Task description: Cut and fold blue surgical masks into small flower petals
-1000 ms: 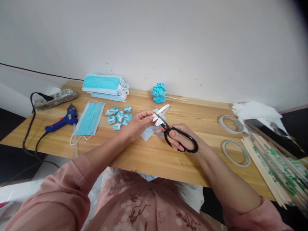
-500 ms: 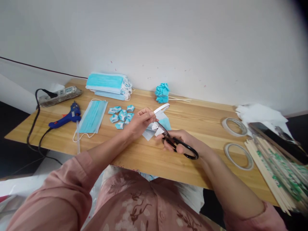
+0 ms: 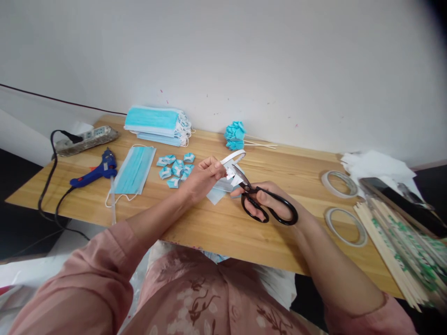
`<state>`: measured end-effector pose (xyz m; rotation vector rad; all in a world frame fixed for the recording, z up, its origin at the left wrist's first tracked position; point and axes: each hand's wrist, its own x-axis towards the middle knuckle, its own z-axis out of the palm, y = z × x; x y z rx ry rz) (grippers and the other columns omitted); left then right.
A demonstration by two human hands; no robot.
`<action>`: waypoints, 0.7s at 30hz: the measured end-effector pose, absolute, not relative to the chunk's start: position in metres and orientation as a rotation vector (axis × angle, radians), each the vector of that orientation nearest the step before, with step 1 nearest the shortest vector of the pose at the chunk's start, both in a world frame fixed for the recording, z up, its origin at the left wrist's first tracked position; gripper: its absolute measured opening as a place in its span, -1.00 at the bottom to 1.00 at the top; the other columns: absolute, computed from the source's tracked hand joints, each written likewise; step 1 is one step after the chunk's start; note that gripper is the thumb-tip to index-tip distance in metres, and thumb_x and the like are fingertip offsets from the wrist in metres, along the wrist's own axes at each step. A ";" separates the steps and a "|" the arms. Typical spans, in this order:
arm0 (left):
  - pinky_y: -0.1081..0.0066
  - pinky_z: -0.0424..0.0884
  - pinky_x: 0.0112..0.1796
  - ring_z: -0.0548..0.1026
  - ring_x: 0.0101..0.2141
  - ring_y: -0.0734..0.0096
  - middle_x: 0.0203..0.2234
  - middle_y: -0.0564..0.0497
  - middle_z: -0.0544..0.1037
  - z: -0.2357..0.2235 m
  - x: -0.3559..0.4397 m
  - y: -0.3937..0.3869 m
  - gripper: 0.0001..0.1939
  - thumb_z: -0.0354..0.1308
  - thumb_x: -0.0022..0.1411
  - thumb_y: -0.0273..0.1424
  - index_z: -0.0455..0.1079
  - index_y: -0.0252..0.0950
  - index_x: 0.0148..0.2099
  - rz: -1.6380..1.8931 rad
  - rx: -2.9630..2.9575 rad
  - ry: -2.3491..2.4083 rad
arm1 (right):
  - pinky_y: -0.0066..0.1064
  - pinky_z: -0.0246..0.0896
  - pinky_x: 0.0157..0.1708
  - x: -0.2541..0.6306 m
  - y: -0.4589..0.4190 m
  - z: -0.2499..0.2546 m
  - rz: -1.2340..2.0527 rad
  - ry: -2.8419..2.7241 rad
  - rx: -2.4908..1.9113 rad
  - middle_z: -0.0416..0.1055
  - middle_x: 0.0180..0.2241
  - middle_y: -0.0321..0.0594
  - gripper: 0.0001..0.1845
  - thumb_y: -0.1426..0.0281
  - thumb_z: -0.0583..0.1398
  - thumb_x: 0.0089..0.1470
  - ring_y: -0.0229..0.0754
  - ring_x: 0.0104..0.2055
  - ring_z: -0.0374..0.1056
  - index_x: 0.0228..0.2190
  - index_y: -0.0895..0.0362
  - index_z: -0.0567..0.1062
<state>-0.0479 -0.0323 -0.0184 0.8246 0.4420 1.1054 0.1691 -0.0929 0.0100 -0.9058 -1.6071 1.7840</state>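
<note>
My left hand pinches a narrow white double-sided tape strip, its upper end curling to the right. In my right hand are black-handled scissors, blades pointing up and left toward the left fingertips. Small white pieces cling at the blades; exactly how they are attached is hard to make out. Beneath lie cut pieces of blue and white mask fabric. Left of my hands, several small blue-and-white folded pieces sit in a cluster on the wooden table.
A mask stack, single mask, blue glue gun and power strip are on the left. Blue flowers on sticks lie at the back. Right are tape rolls, wooden sticks, a phone and white sheets.
My right hand has moved slightly up and right, and the scissor handles have spread apart. The white pieces have shifted upward with the blades. My left hand has barely moved.
</note>
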 end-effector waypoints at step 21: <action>0.43 0.24 -0.35 0.34 -0.48 0.51 -0.62 0.13 0.38 -0.023 -0.047 -0.034 -0.45 0.57 -0.06 -0.05 0.32 -0.29 -0.52 1.075 0.946 0.469 | -0.49 0.02 -0.67 0.165 -0.095 0.017 1.786 -1.619 -0.958 0.38 -0.52 -0.28 -0.14 -0.24 0.24 0.11 -0.39 -0.65 0.19 -0.03 0.32 0.59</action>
